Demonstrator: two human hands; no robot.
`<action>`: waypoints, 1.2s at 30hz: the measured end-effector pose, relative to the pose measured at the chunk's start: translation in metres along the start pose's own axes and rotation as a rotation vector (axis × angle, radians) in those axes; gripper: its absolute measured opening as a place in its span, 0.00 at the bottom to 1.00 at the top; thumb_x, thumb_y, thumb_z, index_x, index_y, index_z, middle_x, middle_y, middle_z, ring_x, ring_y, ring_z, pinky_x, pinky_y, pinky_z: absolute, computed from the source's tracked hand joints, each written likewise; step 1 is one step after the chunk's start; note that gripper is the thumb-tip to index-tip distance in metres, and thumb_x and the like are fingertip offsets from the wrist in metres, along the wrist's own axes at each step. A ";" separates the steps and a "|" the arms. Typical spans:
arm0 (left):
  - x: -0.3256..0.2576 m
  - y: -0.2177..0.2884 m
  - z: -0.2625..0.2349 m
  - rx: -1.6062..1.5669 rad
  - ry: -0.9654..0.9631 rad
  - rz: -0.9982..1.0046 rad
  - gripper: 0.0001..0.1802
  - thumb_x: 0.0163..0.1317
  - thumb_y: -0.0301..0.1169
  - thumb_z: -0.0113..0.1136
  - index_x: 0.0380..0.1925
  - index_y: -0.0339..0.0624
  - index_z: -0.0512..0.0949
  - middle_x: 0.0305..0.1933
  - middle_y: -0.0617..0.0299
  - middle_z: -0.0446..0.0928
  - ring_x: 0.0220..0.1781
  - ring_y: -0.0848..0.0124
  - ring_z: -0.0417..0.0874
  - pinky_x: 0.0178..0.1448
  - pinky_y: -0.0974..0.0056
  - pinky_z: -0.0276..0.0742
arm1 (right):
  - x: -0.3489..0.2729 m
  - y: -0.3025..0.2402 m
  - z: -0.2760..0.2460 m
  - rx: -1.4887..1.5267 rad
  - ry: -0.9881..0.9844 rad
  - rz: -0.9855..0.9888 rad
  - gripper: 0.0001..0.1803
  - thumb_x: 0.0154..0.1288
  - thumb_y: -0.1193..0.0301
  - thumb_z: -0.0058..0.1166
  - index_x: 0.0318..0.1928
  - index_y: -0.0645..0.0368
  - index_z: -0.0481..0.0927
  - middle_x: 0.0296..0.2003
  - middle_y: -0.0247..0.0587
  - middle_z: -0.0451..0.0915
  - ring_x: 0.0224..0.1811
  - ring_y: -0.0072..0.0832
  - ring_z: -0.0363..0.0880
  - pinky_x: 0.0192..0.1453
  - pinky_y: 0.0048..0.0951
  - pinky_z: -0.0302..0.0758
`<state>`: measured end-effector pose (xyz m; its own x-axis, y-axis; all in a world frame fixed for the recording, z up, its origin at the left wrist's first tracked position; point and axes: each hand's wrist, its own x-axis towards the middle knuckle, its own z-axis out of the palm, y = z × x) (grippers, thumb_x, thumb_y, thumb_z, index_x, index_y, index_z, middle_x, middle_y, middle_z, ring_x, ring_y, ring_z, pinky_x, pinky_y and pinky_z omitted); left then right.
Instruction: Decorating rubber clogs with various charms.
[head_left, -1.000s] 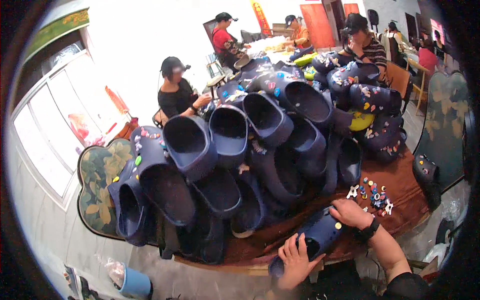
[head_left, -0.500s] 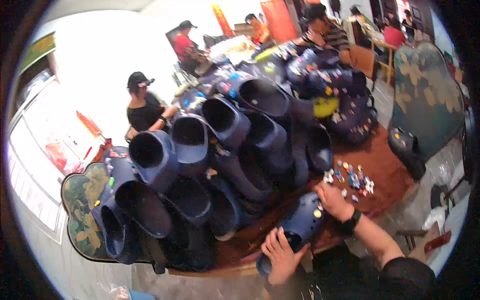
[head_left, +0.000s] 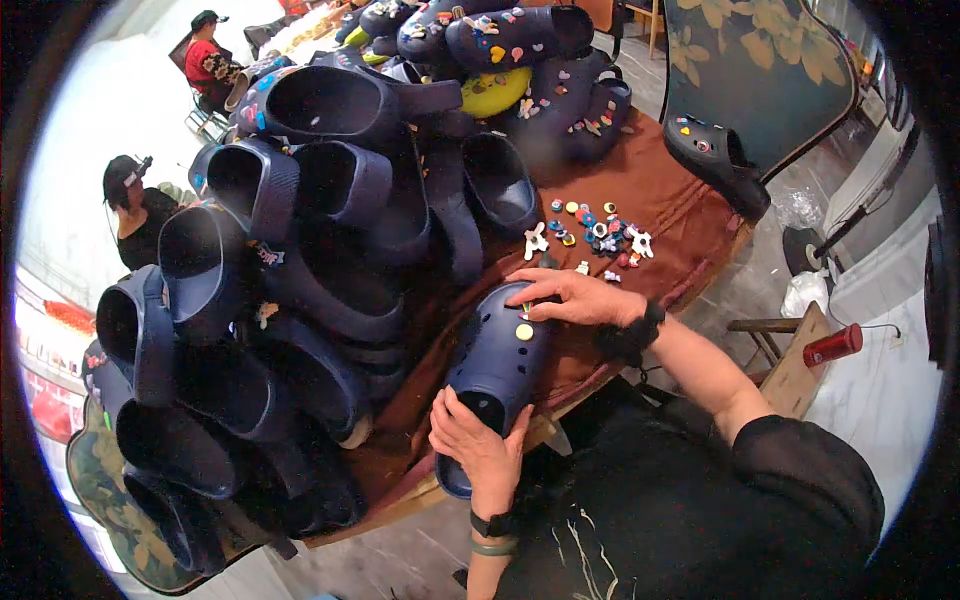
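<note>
Steadying a navy clog [head_left: 497, 370] at the near edge of the desk [head_left: 670, 195], the left hand [head_left: 478, 445] was closed around the heel end, fingers curled into the opening. The right hand [head_left: 570, 297] lay flat over the toe, its fingertips [head_left: 522, 290] pressed down beside a yellow charm [head_left: 524, 331] already seated in one of the upper's holes (whether a second charm sat under the fingers could not be told). That hand's grip was loose and nearly flat, clamped on nothing visible.

The step in hand was judged to be the fitting of charms into the clog's upper. Loose charms [head_left: 598, 232] lay scattered on the brown cloth just beyond the right hand; a large pile of clogs [head_left: 300, 250] stood to the left. A further fitting would call for firm downward pressure square to the hole, with the left hand bracing the clog against sliding off the edge.
</note>
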<state>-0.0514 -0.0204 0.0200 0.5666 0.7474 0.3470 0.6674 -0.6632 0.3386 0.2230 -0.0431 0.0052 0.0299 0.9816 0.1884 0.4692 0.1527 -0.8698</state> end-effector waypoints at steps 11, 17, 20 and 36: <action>-0.013 -0.012 0.011 0.072 0.015 0.002 0.62 0.46 0.59 0.72 0.68 0.30 0.51 0.67 0.40 0.58 0.69 0.44 0.58 0.69 0.38 0.50 | -0.010 -0.016 0.052 -0.471 0.549 -0.312 0.08 0.61 0.75 0.60 0.41 0.61 0.78 0.45 0.45 0.77 0.52 0.45 0.73 0.59 0.42 0.71; -0.015 -0.010 0.013 0.098 0.115 0.048 0.54 0.46 0.65 0.67 0.63 0.37 0.63 0.62 0.47 0.66 0.63 0.50 0.66 0.63 0.43 0.59 | 0.005 -0.020 0.042 -0.651 0.507 -0.275 0.10 0.58 0.68 0.63 0.25 0.55 0.76 0.27 0.39 0.73 0.33 0.38 0.72 0.39 0.40 0.66; -0.009 -0.007 0.014 0.081 0.131 0.075 0.53 0.46 0.68 0.65 0.61 0.38 0.65 0.60 0.48 0.67 0.61 0.51 0.68 0.61 0.44 0.60 | 0.012 -0.019 0.034 -0.695 0.529 -0.323 0.15 0.58 0.67 0.64 0.19 0.54 0.74 0.21 0.38 0.71 0.27 0.37 0.71 0.36 0.39 0.65; -0.012 -0.004 0.010 -0.001 0.035 0.007 0.60 0.43 0.51 0.76 0.69 0.34 0.52 0.68 0.44 0.59 0.69 0.46 0.60 0.69 0.42 0.53 | 0.010 -0.016 0.050 -0.402 0.563 -0.437 0.14 0.61 0.67 0.63 0.23 0.56 0.74 0.22 0.40 0.72 0.26 0.41 0.72 0.31 0.38 0.66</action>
<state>-0.0556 -0.0262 0.0058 0.5544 0.7405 0.3798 0.6630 -0.6688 0.3364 0.1718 -0.0302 -0.0019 0.1601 0.6220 0.7665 0.8184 0.3505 -0.4554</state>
